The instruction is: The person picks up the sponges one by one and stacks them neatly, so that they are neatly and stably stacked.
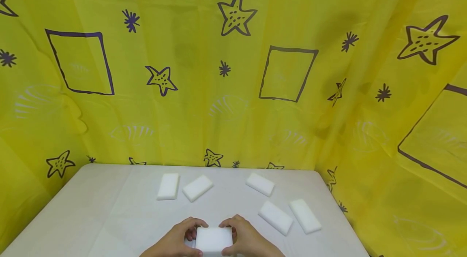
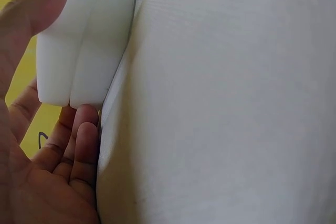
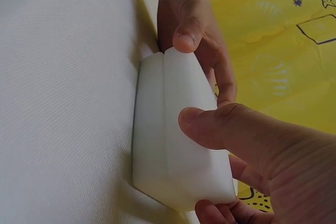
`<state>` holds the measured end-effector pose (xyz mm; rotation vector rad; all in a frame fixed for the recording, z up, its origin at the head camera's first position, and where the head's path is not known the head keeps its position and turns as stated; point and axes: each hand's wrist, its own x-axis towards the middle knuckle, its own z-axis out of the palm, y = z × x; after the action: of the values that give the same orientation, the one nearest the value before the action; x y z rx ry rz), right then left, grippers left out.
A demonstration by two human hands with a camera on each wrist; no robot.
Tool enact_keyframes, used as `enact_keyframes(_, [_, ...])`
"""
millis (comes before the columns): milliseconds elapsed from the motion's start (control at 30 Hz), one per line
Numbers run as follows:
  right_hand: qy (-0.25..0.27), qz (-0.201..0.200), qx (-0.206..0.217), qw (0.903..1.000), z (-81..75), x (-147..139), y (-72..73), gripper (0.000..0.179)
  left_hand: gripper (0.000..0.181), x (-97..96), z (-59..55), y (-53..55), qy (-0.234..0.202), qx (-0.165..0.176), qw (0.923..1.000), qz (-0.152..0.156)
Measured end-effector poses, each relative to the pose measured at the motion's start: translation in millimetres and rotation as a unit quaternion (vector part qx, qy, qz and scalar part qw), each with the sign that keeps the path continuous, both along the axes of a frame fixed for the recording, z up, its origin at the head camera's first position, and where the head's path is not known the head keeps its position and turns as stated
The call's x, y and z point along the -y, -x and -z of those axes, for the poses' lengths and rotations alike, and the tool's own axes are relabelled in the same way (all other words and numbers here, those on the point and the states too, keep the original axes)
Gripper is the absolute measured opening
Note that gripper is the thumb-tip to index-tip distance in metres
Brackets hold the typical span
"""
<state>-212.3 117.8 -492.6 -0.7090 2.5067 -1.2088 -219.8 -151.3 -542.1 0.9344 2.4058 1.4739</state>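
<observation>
Two white sponge blocks lie stacked flat on the table at the near edge of the head view. The upper block [image 1: 214, 240] has my left hand [image 1: 178, 239] at its left end and my right hand [image 1: 249, 237] at its right end. Thumbs press its near side, while the fingers curl round toward the far side. Under it, the lower block [image 3: 149, 129] rests on the white cloth, with a thin seam between the two. The left wrist view shows my left fingertips [image 2: 86, 116] close against the end of the lower block [image 2: 100, 61].
Several more white sponge blocks lie apart on the white table [image 1: 120, 212]: two at the back left, including one block [image 1: 168, 186], and others to the right, including another block [image 1: 305, 216]. A yellow patterned curtain [image 1: 197, 46] hangs behind and along the sides.
</observation>
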Motion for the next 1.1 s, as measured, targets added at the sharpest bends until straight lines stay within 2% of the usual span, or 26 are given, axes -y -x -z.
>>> enact_keyframes(467, [0.010, 0.000, 0.009, 0.9999, -1.8, -2.3, -0.5, 0.055, 0.053, 0.4, -0.2, 0.4, -0.001, -0.019, 0.9998, 0.007])
enact_keyframes(633, [0.011, 0.000, 0.006, 0.9999, -3.1, -3.8, -0.7, 0.057, 0.053, 0.5, -0.5, 0.7, 0.000, -0.013, 0.9999, 0.008])
enact_keyframes(833, [0.012, 0.019, 0.018, 0.9996, -8.1, -9.7, -0.5, 0.055, 0.052, -0.8, -1.2, 0.8, -0.004, -0.014, 0.9999, 0.009])
enact_keyframes(933, [0.013, 0.025, 0.007, 0.9996, -11.0, -14.8, 2.6, 0.055, 0.053, -1.4, -2.0, 0.7, -0.007, -0.011, 0.9999, 0.007])
enact_keyframes(1100, [0.021, 0.021, -0.035, 0.9989, -16.7, -27.0, 9.5, 0.054, 0.053, -1.6, -3.2, 0.4, -0.010, -0.004, 0.9999, 0.002])
